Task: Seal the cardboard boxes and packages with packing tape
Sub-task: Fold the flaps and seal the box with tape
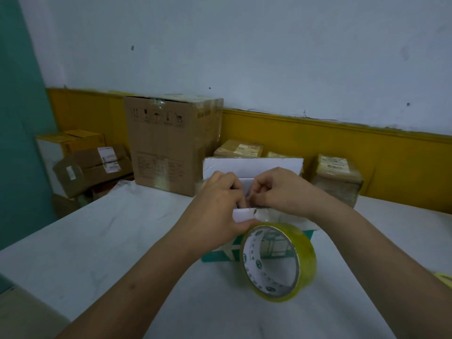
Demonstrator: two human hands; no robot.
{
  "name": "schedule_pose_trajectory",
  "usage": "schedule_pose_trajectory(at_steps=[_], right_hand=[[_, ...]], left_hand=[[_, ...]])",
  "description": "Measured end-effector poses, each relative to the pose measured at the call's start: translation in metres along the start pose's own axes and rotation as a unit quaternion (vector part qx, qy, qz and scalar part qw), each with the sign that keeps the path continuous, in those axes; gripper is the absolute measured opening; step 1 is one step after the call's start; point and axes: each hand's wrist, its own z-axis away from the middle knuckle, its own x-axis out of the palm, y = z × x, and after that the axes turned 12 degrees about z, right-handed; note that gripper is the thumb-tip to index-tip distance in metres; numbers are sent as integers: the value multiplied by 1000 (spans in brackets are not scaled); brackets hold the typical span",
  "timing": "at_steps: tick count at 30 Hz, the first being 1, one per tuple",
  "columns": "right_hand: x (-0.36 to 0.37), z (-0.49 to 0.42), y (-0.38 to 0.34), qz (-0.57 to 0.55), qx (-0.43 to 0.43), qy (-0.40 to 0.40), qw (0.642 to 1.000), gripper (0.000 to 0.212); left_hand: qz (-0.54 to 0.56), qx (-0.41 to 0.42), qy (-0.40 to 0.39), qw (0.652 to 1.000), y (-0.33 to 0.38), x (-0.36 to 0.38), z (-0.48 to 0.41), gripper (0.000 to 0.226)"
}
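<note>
While left hand (215, 209) and right hand (281, 192) are gripping the white-and-teal box (212, 256) flap, a yellowish tape roll (278, 263) is showing at five o'clock, its green print unreadable.

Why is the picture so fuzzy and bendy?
Head view: the light is dim and bluish, so everything looks soft; the tape roll at its lower edge and both hands on the box, left hand and right hand, are slightly smeared; the wide lens bends the yellow wall band; the far labels are too blurred to read.
</note>
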Motion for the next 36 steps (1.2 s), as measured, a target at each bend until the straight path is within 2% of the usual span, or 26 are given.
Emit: schedule_pose_trajectory(at_steps=[4, 8, 12, 16, 20, 22, 25, 27, 29, 31, 33, 36], right_hand=[[-7, -8, 2, -14, -1, -143, 990, 10], [-16, -19, 1, -21, 6, -262, 965, 12], [-17, -27, 6, -8, 0, -316, 949, 18], [-15, -29, 7, -23, -12, -328, 944, 30], [-12, -26, 11, -24, -21, -296, 955, 41], [-8, -23, 15, -19, -33, -258, 965, 36], [0, -16, 20, -5, -90, -114, 989, 15], [5, -12, 23, 8, -135, -13, 991, 6], [9, -9, 23, 45, -159, 22, 986, 7], [12, -10, 23, 82, -155, 33, 984, 14], [12, -9, 21, 85, -150, 60, 983, 18], [11, 3, 19, 70, -148, 191, 968, 19]], left_hand=[[5, -4, 40, 999, 0, 2, 1, 46], [-16, 25, 10, 1000, 0, 2, 2, 38], [40, 38, -24, 998, 0, -3, 2, 28], [84, 26, -48, 995, 1, -7, 2, 21], [140, -2, -19, 990, 0, -7, 2, 21], [143, -4, -11, 990, -1, -7, 2, 27], [148, -14, -19, 989, -2, -8, 1, 32], [151, -18, -37, 988, -2, -9, -1, 24], [175, -52, -63, 981, -2, -12, -1, 13], [186, -91, -72, 976, -2, -13, -2, 20], [149, -97, -60, 982, 0, -10, -4, 21], [108, -90, -41, 989, 1, -4, -7, 27]])
